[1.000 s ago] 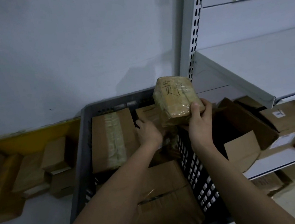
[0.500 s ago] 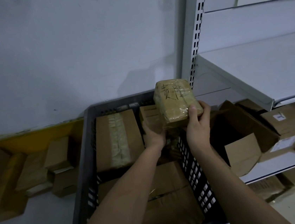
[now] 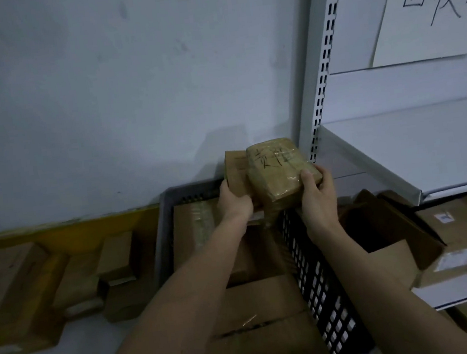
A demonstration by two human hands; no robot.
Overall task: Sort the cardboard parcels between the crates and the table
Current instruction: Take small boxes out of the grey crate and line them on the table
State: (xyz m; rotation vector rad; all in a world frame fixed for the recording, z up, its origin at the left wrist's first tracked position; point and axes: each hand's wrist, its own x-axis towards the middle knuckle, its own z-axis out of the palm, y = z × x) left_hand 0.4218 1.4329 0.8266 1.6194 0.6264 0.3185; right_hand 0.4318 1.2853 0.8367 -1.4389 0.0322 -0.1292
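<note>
My right hand (image 3: pixel 317 193) grips a tape-wrapped cardboard parcel (image 3: pixel 277 172) with black handwriting on top, held above the far end of a grey plastic crate (image 3: pixel 164 228). My left hand (image 3: pixel 234 204) grips a plain brown parcel (image 3: pixel 236 172), lifted upright just left of and behind the taped one. Both parcels are clear of the crate. Inside the crate lie a long box with a tape stripe (image 3: pixel 194 229) and larger boxes (image 3: pixel 260 319) nearer me.
A white metal shelving unit (image 3: pixel 397 143) stands to the right, with open and sealed boxes (image 3: pixel 449 242) on its lower shelf. Several small boxes (image 3: pixel 64 283) lie on the white surface to the left, below a yellow strip along the wall. A handwritten paper sign (image 3: pixel 437 5) hangs top right.
My left hand has taken hold of a brown parcel in the crate and raised it beside the taped parcel. My right hand keeps its hold on the taped parcel. The view has tilted upward.
</note>
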